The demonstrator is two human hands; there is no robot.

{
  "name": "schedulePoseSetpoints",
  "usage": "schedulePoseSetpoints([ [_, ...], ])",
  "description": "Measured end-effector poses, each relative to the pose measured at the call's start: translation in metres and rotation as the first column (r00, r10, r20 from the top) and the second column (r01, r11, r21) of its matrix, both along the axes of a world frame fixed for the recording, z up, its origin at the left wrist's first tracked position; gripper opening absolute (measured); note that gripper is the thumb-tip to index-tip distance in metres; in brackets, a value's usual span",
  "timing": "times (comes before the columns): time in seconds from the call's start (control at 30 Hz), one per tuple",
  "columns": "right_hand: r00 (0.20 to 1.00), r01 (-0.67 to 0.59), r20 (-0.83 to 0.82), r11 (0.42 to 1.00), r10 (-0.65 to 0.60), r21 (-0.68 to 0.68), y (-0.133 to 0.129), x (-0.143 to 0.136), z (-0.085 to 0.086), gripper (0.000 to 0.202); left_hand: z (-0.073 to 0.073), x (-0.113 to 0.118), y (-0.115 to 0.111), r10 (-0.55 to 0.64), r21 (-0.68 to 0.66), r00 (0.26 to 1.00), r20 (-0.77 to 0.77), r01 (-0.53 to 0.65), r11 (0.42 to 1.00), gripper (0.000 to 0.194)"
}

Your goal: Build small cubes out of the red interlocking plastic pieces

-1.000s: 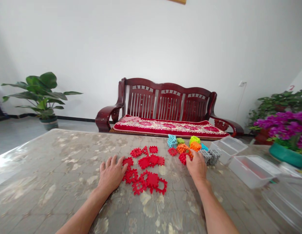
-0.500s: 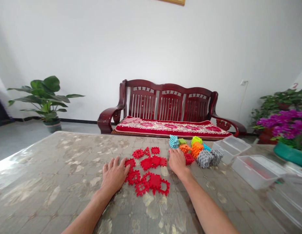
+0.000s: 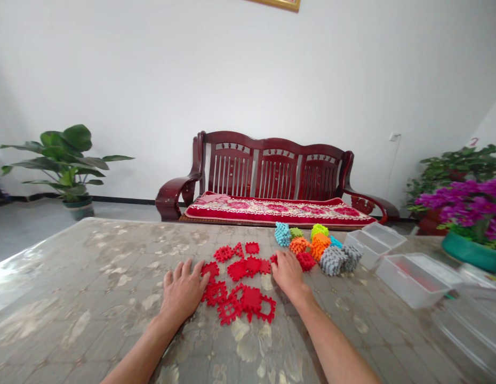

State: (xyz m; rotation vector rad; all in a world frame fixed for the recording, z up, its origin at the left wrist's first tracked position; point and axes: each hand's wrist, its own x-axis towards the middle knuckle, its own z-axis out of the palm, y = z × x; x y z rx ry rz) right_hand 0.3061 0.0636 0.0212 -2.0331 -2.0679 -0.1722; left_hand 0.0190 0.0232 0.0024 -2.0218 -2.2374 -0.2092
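Flat red interlocking tiles (image 3: 252,300) with notched edges lie scattered between my two hands, some solid and some with window-like or frame cut-outs. My left hand (image 3: 184,288) rests palm down with fingers spread, its fingertips beside a red tile (image 3: 210,271) at the left of the scatter. My right hand (image 3: 288,273) is closed, fingers curled down, and a red piece (image 3: 274,259) peeks out at its fingertips; most of that piece is hidden. Just right of it sits a small stack of red tiles (image 3: 305,261).
Stacks of grey tiles (image 3: 333,260), orange tiles (image 3: 320,246) and light blue tiles (image 3: 282,233) stand behind the right hand. Clear plastic boxes (image 3: 416,280) and a teal flower pot (image 3: 472,253) occupy the table's right side. A wooden bench (image 3: 272,168) stands beyond.
My right hand has shifted toward me and away from the red stack, with a red piece now showing at its fingertips. My left hand stays beside the scattered tiles. The view has swung slightly right.
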Motion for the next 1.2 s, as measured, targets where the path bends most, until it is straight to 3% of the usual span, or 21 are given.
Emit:
schedulePoseSetpoints([
  [0.1, 0.999, -0.014, -0.034, 0.999, 0.015, 0.033, 0.001, 0.002, -0.005, 0.024, -0.001, 0.000, 0.000, -0.001, 0.004, 1.000, 0.016, 0.001, 1.000, 0.051],
  [0.23, 0.987, -0.045, -0.144, 0.982, 0.072, 0.183, -0.004, 0.016, -0.005, 0.040, -0.002, 0.000, 0.001, -0.001, 0.005, 1.000, 0.026, 0.000, 1.000, 0.050],
  [0.4, 0.974, 0.097, -0.226, 0.943, -0.023, 0.320, -0.008, 0.051, 0.008, 0.044, -0.001, 0.000, 0.001, 0.003, 0.002, 1.000, 0.006, -0.003, 1.000, 0.050],
  [0.67, 0.965, 0.246, -0.151, 0.935, -0.213, 0.257, -0.007, 0.078, 0.011, 0.046, 0.003, 0.002, -0.002, 0.001, 0.009, 1.000, 0.001, -0.001, 1.000, 0.050],
  [1.0, 0.965, 0.249, -0.145, 0.943, -0.220, 0.220, -0.004, 0.081, -0.006, 0.061, 0.003, 0.002, -0.002, 0.003, 0.006, 1.000, 0.006, -0.003, 1.000, 0.049],
  [1.2, 0.958, 0.168, -0.271, 0.948, -0.093, 0.271, 0.004, 0.088, -0.021, 0.066, 0.004, 0.003, -0.003, 0.005, 0.012, 1.000, -0.004, -0.005, 1.000, 0.050],
])
